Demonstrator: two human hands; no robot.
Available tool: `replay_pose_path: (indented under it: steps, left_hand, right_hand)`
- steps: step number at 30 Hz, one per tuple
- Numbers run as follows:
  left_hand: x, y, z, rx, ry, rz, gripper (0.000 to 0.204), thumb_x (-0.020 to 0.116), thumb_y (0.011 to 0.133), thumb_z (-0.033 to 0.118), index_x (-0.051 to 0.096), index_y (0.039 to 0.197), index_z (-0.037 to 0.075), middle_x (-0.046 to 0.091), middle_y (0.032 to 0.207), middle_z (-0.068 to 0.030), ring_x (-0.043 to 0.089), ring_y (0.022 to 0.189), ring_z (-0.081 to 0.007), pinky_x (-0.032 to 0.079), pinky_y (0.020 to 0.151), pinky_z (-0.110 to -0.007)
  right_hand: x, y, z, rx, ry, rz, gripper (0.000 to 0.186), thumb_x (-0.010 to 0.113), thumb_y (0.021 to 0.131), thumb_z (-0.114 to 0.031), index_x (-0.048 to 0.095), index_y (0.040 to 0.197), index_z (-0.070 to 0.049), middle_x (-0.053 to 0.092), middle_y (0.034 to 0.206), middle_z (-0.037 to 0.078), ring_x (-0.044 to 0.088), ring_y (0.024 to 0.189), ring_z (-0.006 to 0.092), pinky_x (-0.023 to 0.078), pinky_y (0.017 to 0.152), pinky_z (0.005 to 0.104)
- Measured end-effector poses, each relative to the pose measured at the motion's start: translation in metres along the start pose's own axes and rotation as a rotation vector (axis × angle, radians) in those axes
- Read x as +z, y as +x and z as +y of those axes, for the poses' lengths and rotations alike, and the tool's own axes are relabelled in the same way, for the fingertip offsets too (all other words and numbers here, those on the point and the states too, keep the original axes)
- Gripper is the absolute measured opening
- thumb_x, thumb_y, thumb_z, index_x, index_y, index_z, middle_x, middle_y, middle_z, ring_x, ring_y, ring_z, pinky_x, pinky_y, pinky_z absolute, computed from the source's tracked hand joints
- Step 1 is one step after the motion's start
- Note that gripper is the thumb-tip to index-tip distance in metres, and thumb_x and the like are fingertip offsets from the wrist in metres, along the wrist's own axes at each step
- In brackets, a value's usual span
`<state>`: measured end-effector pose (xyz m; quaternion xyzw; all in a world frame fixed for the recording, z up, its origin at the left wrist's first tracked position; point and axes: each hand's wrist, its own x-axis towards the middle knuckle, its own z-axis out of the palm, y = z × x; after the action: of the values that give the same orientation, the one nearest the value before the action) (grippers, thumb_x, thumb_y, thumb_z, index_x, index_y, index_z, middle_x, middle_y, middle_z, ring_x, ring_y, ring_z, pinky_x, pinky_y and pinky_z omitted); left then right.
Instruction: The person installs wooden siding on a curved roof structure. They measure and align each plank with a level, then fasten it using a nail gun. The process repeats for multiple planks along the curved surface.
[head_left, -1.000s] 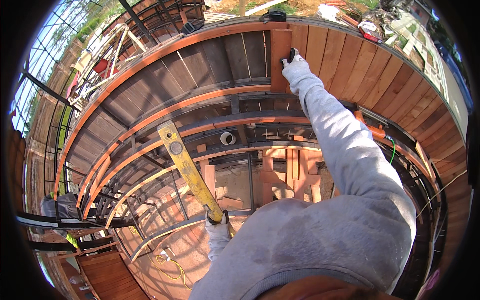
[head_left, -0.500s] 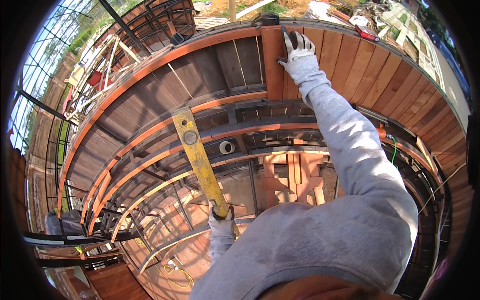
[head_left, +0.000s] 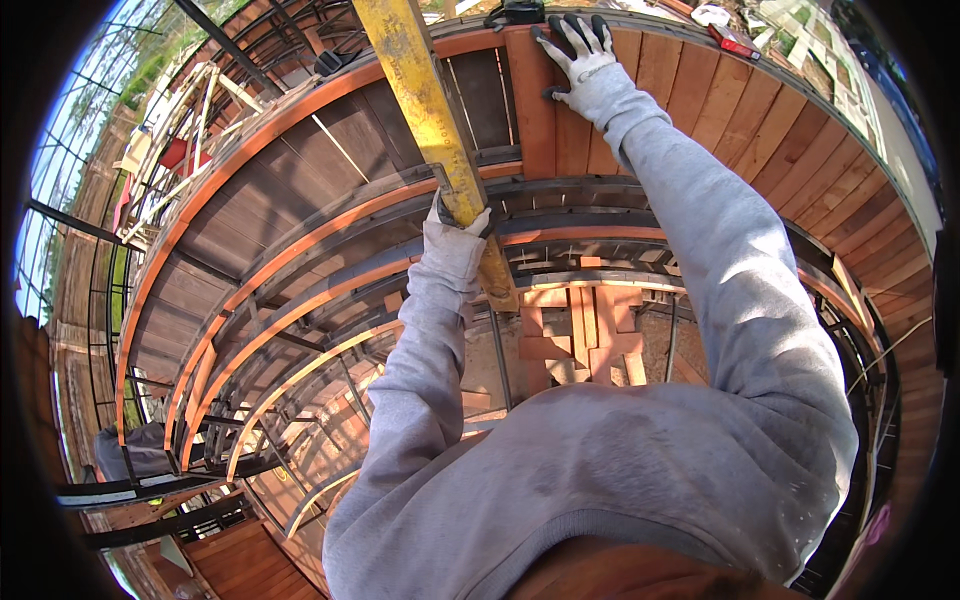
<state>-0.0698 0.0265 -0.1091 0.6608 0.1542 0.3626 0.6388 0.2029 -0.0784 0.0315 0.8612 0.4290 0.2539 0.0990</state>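
My left hand, in a pale glove with dark fingertips, is closed around a long, scuffed yellow spirit level. The level slants up past the curved frame, its far end cut off by the top of the picture and its other end reaching below my grip. My right hand, gloved the same way, lies with fingers spread on the reddish deck boards. It is beside the wide end board, where the laid planks stop.
Curved wooden strips on dark metal framing step down towards me. A black object sits on the outer rim, with a red box farther right. Short wood offcuts lie below. Scrap timber is heaped at left.
My left hand has lifted the spirit level up and away from me, so it now crosses the outer curved edge. My right hand stays spread on the boards.
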Motion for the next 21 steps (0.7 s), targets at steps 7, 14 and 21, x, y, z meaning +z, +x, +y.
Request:
replay_pose_path:
  steps: [7, 14, 21]
  left_hand:
    - [0.068, 0.1, 0.005, -0.075, 0.044, -0.105, 0.039, 0.082, 0.081, 0.007, 0.061, 0.113, 0.002, 0.071, 0.098, -0.0048, 0.066, 0.087, -0.0125, 0.055, 0.078, -0.028]
    - [0.087, 0.118, -0.016, -0.197, 0.015, -0.145, 0.037, 0.079, 0.084, 0.004, 0.062, 0.117, 0.003, 0.071, 0.098, -0.0054, 0.066, 0.084, -0.0137, 0.055, 0.075, -0.029]
    - [0.096, 0.123, -0.009, -0.17, 0.084, -0.131, 0.039, 0.078, 0.084, 0.002, 0.061, 0.12, 0.001, 0.072, 0.106, -0.0064, 0.067, 0.093, -0.0142, 0.055, 0.081, -0.028]
  right_hand:
    - [0.014, 0.003, 0.012, -0.031, 0.059, -0.017, 0.081, 0.059, 0.089, -0.065, 0.028, 0.156, -0.032, 0.014, 0.166, 0.01, 0.007, 0.154, 0.0291, 0.002, 0.126, 0.0473]
    - [0.018, 0.001, 0.019, -0.068, 0.027, -0.056, 0.081, 0.054, 0.089, -0.069, 0.027, 0.157, -0.033, 0.01, 0.167, 0.007, 0.005, 0.154, 0.0271, 0.0, 0.126, 0.0466]
    - [0.039, 0.005, 0.024, -0.07, 0.165, 0.071, 0.095, 0.057, 0.085, -0.072, 0.016, 0.159, -0.03, 0.012, 0.167, 0.004, 0.008, 0.154, 0.0261, 0.002, 0.127, 0.0456]
